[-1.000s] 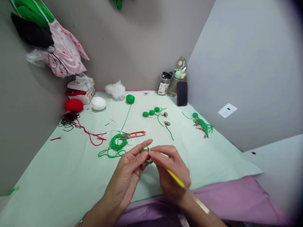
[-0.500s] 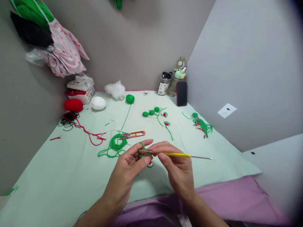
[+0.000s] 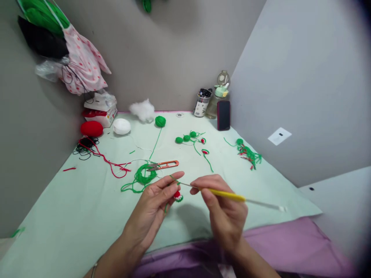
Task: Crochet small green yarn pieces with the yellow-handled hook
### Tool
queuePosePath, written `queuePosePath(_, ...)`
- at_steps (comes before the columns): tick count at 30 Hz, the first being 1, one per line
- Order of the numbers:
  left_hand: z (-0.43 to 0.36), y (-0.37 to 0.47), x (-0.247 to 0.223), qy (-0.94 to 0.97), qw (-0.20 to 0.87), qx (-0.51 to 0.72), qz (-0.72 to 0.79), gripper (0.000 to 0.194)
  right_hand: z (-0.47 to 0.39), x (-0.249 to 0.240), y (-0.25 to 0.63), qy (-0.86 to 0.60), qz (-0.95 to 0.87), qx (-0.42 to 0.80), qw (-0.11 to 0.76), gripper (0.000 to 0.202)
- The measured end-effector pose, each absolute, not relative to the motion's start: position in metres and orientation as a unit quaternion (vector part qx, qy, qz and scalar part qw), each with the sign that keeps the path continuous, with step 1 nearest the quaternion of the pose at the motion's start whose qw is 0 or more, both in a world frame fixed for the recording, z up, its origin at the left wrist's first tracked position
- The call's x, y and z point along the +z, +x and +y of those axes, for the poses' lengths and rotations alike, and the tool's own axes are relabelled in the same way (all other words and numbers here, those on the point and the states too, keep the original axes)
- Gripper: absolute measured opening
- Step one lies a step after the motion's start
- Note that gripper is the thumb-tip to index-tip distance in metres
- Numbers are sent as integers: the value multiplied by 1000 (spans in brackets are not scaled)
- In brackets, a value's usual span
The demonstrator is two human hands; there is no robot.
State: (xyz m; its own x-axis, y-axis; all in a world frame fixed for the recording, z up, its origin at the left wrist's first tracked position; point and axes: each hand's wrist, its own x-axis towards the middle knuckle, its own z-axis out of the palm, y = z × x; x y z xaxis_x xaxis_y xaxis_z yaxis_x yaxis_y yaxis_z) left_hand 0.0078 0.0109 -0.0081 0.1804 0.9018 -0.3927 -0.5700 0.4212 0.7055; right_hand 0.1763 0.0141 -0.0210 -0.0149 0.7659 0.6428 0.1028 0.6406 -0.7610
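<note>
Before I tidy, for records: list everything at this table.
hook: 1, yellow, held
crochet piece: 1, multicoloured, held
snips: 1, orange, centre
yarn coil: 1, green, centre
yarn balls: 3, red, white, green, back left
yarn tangle: 1, black, left
fluff: 1, white, back
crochet balls: 3, green, centre
small pieces: 2, multicoloured, centre
yarn bundle: 1, multicoloured, right
container: 1, clear, back
bottle: 1, greenish, back
phone: 1, black, back
box: 1, red-white, left
left hand: 1, front
right hand: 1, front

Plain grey walls (image 3: 168, 54) border a pale-green, sheet-covered tabletop (image 3: 81, 224); the right wall (image 3: 307, 77) carries a white rectangular plate (image 3: 279, 136).
</note>
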Motion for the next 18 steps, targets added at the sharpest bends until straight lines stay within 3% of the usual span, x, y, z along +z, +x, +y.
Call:
queuePosePath(3, 10, 8, -9, 251, 697, 529, 414, 40, 22, -17, 176, -317, -571, 411, 637, 20)
queuePosePath(5, 9, 12, -9, 273, 667, 558, 411, 43, 22, -16, 175, -327, -584, 403, 624, 19)
queuePosePath(9, 6, 21, -8, 261, 654, 587, 400, 49, 13, -21, 171, -338, -744, 120, 563, 37)
queuePosePath(12, 5, 24, -6, 227, 699, 567, 372, 47, 7, -31, 169, -302, -788, 3, 536, 52)
queuePosePath(15, 5, 23, -4, 200, 744, 534, 348, 50, 8, -38, 167, -314, -761, 30, 567, 50)
queuePosePath(18, 5, 20, -3, 204, 757, 522, 336, 46, 13, -34, 166, -329, -701, 165, 611, 42)
